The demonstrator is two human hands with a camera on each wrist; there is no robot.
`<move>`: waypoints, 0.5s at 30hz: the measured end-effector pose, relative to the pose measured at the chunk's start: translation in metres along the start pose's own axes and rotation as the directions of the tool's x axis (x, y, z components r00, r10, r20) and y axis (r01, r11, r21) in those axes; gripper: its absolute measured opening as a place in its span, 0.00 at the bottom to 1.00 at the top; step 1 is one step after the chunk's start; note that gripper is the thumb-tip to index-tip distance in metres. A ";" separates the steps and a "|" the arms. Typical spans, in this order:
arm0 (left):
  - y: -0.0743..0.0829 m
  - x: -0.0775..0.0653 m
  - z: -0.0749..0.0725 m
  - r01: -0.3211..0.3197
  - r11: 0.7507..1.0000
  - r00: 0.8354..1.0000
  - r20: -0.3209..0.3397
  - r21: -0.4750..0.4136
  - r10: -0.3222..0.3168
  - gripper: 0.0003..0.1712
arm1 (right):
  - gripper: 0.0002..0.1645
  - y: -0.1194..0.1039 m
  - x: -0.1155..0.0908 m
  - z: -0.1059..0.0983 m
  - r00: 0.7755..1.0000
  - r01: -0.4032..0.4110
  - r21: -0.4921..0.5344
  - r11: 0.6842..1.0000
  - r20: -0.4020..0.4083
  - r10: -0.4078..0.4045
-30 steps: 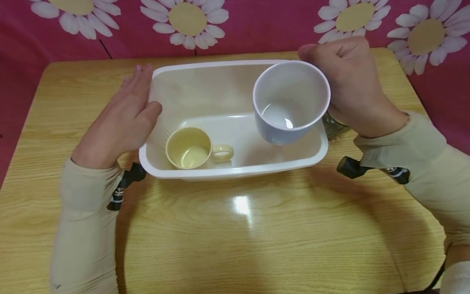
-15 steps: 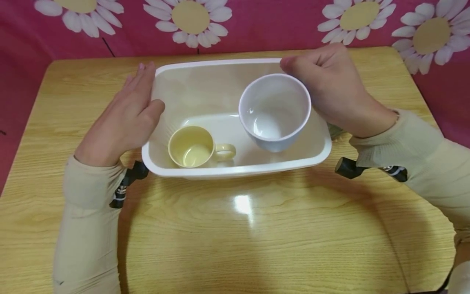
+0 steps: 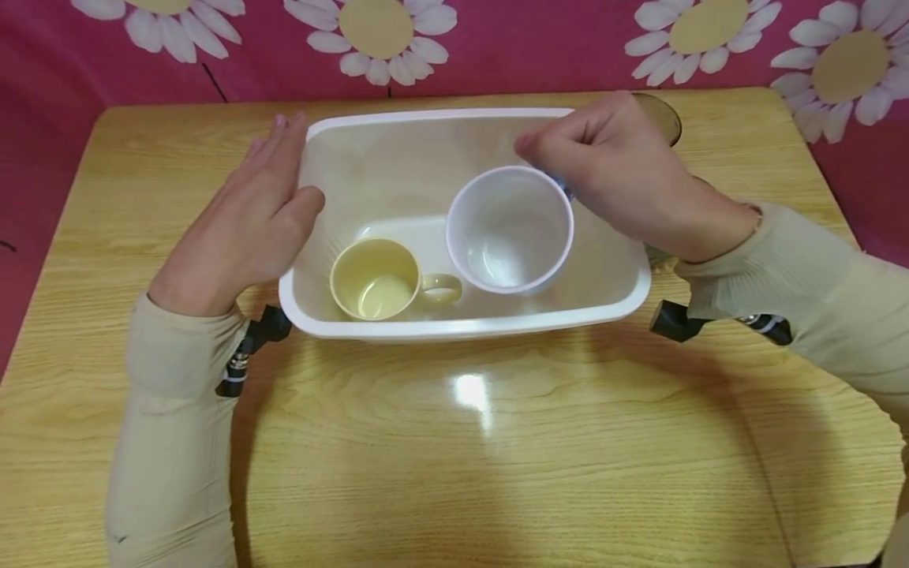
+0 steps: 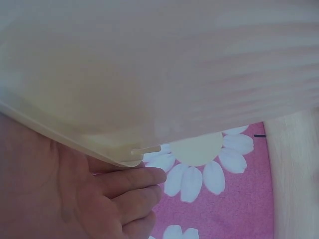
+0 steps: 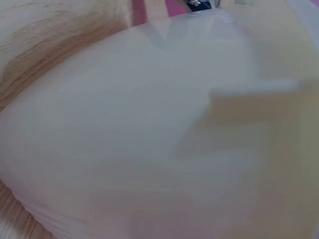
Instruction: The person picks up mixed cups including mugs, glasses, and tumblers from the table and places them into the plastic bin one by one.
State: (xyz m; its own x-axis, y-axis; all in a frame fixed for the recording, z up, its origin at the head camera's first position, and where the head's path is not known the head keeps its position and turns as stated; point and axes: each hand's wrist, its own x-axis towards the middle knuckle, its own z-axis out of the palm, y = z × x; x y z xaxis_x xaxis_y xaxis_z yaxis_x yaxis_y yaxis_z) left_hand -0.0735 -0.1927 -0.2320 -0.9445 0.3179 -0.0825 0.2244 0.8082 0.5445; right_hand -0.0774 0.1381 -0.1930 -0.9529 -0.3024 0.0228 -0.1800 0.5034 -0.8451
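A white plastic basin [image 3: 454, 327] stands on the table. Inside it, at the left, a yellow mug [image 3: 375, 280] sits upright with its handle pointing right. My right hand [image 3: 625, 173] grips a pale lilac mug [image 3: 510, 229] on its handle side, the handle mostly hidden by the fingers. This mug is inside the basin's outline, right of the yellow one, its mouth facing up. My left hand [image 3: 237, 221] rests along the basin's left rim, fingers pointing away from me. In the left wrist view its fingers [image 4: 134, 181] lie lightly bent by the rim.
Behind the right hand, a brownish see-through glass item [image 3: 660, 118] stands near the table's back edge. Another see-through item [image 3: 659, 256] is partly hidden beside the basin's right end. A pink cloth with daisies [image 3: 497, 47] hangs behind the wooden table [image 3: 454, 465].
My right hand has moved left and toward me, carrying the lilac mug lower into the basin. The brownish glass item now shows behind it. My left hand stays on the rim.
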 end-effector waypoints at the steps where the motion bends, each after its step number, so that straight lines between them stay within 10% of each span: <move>1: 0.000 0.000 0.000 0.000 1.000 1.000 0.000 0.000 0.000 0.41 | 0.30 0.000 0.000 0.000 1.000 -0.010 -0.006 1.000 0.012 0.010; 15: 0.000 0.000 0.000 0.000 1.000 1.000 0.001 0.001 0.000 0.42 | 0.33 0.000 0.004 0.009 0.985 -0.040 -0.040 0.998 0.168 0.046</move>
State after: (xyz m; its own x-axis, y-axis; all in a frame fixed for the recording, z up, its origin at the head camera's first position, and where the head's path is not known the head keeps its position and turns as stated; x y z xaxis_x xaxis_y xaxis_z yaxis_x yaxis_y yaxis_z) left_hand -0.0739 -0.1924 -0.2320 -0.9443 0.3186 -0.0828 0.2250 0.8084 0.5440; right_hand -0.0793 0.1297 -0.1978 -0.9058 -0.4101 -0.1061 -0.1515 0.5474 -0.8230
